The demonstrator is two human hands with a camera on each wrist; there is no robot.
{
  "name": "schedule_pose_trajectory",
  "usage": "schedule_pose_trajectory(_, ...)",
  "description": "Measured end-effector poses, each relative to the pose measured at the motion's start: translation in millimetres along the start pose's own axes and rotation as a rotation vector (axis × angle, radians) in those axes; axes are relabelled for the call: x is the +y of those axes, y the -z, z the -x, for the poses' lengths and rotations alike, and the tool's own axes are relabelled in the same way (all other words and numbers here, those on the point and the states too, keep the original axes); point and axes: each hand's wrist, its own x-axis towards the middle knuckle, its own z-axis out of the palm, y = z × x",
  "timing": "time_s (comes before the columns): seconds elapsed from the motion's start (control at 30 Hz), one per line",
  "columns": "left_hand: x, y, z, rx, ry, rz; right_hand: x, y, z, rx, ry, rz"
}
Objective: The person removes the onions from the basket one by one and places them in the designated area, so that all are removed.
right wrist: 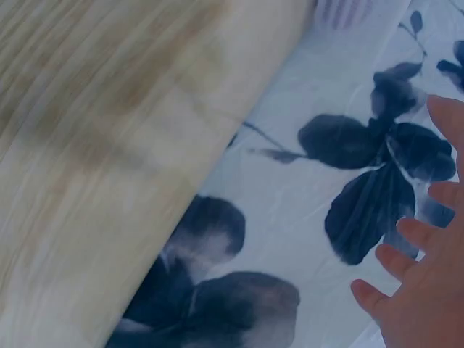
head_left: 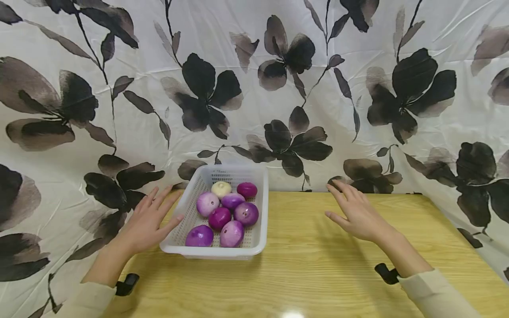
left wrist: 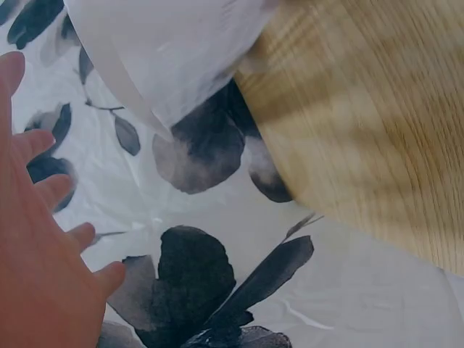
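A white plastic basket (head_left: 260, 229) stands on the left part of the wooden table, holding several purple onions (head_left: 246, 214) and one pale, cream-coloured onion (head_left: 221, 189). My left hand (head_left: 147, 223) is at the basket's left side with fingers spread; whether it touches the rim I cannot tell. Well to the right of the basket, my right hand (head_left: 359, 212) hovers over the table, its fingers extended and nothing in them. In the left wrist view the left hand (left wrist: 51, 268) shows spread fingers, and the right wrist view shows the right hand (right wrist: 428, 283) likewise holding nothing.
The light wooden table (head_left: 302, 265) ends at a back edge against a white cloth (head_left: 246, 110) printed with dark flowers. This cloth also hangs along the left and right sides. A black wrist strap mount (head_left: 127, 285) sits on the left wrist, another (head_left: 386, 274) on the right.
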Motion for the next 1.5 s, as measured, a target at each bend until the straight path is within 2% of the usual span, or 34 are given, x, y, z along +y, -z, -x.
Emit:
schedule_pose_trajectory(0.23,9.4,-0.4,-0.7,-0.009,0.013,0.034,-10,0.0,-7,-0.011,0.017,-0.053)
schedule_pose_trajectory(0.47,12.4,-4.4,7.9,-0.024,0.022,0.067,-24,-6.6,-13,-0.013,0.028,-0.166)
schedule_pose_trajectory(0.7,15.5,-10.5,12.1,-0.026,0.013,0.09,-37,-14.1,-21,-0.032,0.051,-0.203)
schedule_pose_trajectory(1.03,21.0,-15.4,15.8,-0.055,0.061,0.132,-55,-19.0,-31,-0.049,0.089,-0.26)
schedule_pose_trajectory(1.27,23.2,-18.7,21.6,-0.107,0.113,0.141,-65,-22.4,-38,-0.084,0.112,-0.297)
schedule_pose_trajectory(1.5,25.0,-23.4,26.1,-0.111,0.132,0.136,-71,-21.7,-46,-0.071,0.131,-0.31)
